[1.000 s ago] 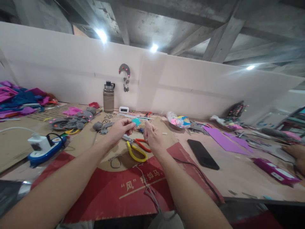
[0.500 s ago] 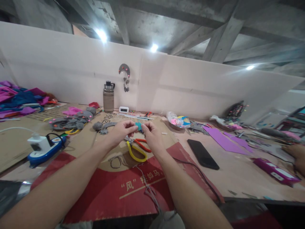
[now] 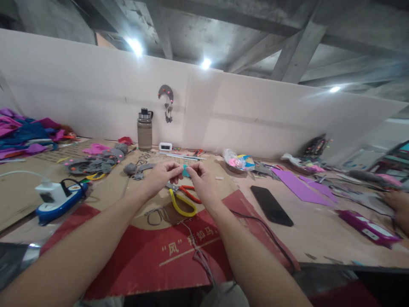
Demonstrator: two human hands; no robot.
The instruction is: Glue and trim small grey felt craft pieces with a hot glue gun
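Note:
A small teal piece (image 3: 185, 171), perhaps felt, is pinched between my two hands above the cardboard. My left hand (image 3: 166, 175) grips its left side with thumb and forefinger. On its right side, the thumb and fingertips of my right hand (image 3: 200, 177) are closed. The fingers cover much of its outline. Just below my hands lie scissors (image 3: 183, 204) with one yellow and one red-orange handle. Grey cord (image 3: 155, 216) is looped beside them, and more strands run down over the red printed cardboard (image 3: 137, 256).
A bottle (image 3: 145, 130) and small white clock (image 3: 165, 146) stand at the back. A power strip (image 3: 60, 207) and grey felt pieces (image 3: 96, 162) lie left. Rightward are a bowl (image 3: 236, 169), phone (image 3: 271, 205), purple sheets (image 3: 298, 187), a magenta case (image 3: 367, 228) and another person's hand (image 3: 398, 204).
The teal piece shows less between my fingertips and looks turned or folded. Both hands stay in nearly the same place; the whole view has shifted slightly.

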